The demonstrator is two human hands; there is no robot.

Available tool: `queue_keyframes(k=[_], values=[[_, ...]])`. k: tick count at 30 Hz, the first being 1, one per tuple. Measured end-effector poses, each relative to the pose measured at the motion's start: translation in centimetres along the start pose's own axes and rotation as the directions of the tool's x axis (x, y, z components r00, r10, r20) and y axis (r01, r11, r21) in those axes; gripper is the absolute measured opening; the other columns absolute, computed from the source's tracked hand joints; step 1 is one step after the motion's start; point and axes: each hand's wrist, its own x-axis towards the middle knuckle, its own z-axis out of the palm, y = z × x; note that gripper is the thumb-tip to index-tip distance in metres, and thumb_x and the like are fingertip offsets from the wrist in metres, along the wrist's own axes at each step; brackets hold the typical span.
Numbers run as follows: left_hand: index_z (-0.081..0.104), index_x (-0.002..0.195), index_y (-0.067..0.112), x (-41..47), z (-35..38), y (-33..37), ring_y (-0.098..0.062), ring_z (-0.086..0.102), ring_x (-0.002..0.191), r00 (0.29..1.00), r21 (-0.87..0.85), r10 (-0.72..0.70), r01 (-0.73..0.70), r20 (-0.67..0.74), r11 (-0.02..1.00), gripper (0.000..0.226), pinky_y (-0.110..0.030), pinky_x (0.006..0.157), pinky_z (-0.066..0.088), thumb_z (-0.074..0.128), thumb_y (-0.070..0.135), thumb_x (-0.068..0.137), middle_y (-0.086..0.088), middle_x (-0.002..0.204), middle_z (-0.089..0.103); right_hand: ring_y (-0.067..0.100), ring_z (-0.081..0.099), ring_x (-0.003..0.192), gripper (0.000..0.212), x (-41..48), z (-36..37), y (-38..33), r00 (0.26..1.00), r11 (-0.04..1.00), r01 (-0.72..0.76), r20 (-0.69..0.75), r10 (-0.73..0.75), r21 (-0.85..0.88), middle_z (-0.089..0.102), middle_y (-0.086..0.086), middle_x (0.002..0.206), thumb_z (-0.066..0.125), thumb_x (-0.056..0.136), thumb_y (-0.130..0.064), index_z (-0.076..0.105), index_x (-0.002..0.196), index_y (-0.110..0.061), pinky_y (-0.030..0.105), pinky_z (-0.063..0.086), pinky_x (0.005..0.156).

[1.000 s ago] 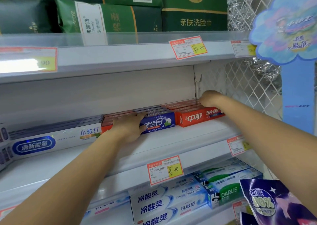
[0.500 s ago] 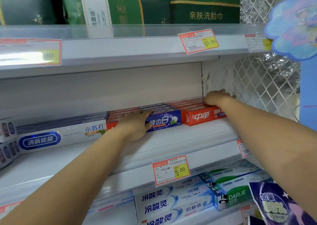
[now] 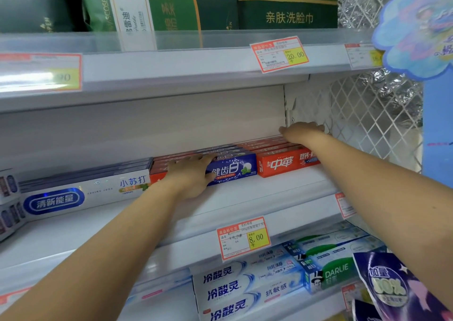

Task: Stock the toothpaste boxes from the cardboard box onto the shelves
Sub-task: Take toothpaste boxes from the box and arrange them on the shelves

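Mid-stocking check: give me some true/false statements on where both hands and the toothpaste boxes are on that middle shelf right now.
1. The left hand touches the blue cardboard toothpaste box on the white middle shelf. True.
2. The right hand holds a red box lifted off the shelf. False: it reaches over the back of the red cardboard toothpaste boxes, which lie flat on the shelf.
3. The red-and-yellow price tag on the middle shelf's edge reads 20.00. False: it reads 8.00.
4. Green soft packs sit on the top shelf. True.
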Motion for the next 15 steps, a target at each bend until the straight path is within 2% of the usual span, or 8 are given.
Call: queue_keyframes(k=[3, 5, 7, 10, 15], values=[[0.021, 0.149, 0.028, 0.1, 0.1, -0.1, -0.027, 0.042, 0.129, 1.0, 0.0, -0.001, 0.001, 0.004, 1.0, 0.057, -0.049, 0.105, 0.037, 0.04, 0.044, 0.098, -0.002, 0.148, 0.039, 0.032, 0.045, 0.127, 0.083, -2.7, -1.8, 0.5, 0.969, 0.971, 0.239, 0.067, -0.239, 0.013, 0.044, 0.012, 0.144, 0.034, 0.087, -0.073, 0.037, 0.144, -0.013, 0.039, 0.037, 0.104], [0.021, 0.149, 0.027, 0.2, 0.1, -0.2, -0.028, 0.042, 0.129, 1.0, -0.01, 0.003, -0.003, 0.01, 1.0, 0.057, -0.049, 0.105, 0.037, 0.04, 0.043, 0.098, -0.003, 0.148, 0.039, 0.025, 0.045, 0.128, 0.081, -5.1, -2.9, 1.2, 0.89, 0.901, 0.433, 0.139, -0.434, 0.038, 0.042, 0.004, 0.146, 0.047, 0.081, -0.071, 0.035, 0.144, -0.022, 0.037, 0.037, 0.104], [0.021, 0.149, 0.026, 0.2, 0.1, -0.3, -0.028, 0.042, 0.129, 1.0, -0.023, 0.005, -0.005, 0.013, 1.0, 0.057, -0.049, 0.105, 0.037, 0.041, 0.043, 0.098, -0.003, 0.148, 0.038, 0.021, 0.044, 0.127, 0.078, -6.5, -3.0, 1.6, 0.798, 0.816, 0.579, 0.197, -0.569, 0.013, 0.041, -0.002, 0.146, 0.065, 0.077, -0.061, 0.034, 0.143, -0.032, 0.037, 0.038, 0.105], [0.023, 0.148, 0.025, 0.2, 0.1, -0.3, -0.028, 0.043, 0.128, 1.0, -0.026, 0.008, -0.008, 0.008, 1.0, 0.056, -0.048, 0.104, 0.038, 0.041, 0.042, 0.098, -0.004, 0.147, 0.039, 0.022, 0.045, 0.125, 0.077, -6.7, -1.9, 1.4, 0.757, 0.768, 0.637, 0.245, -0.606, -0.067, 0.043, -0.001, 0.144, 0.074, 0.08, -0.034, 0.033, 0.145, -0.032, 0.036, 0.04, 0.102], [0.024, 0.148, 0.024, 0.3, 0.3, -0.4, -0.028, 0.045, 0.126, 1.0, -0.022, 0.028, -0.028, -0.01, 0.999, 0.062, -0.047, 0.103, 0.04, 0.049, 0.043, 0.094, -0.004, 0.145, 0.042, 0.024, 0.046, 0.123, 0.076, -6.6, -1.6, 0.3, 0.704, 0.669, 0.709, 0.277, -0.654, -0.222, 0.045, 0.004, 0.142, 0.07, 0.084, -0.024, 0.029, 0.148, -0.029, 0.04, 0.042, 0.101]])
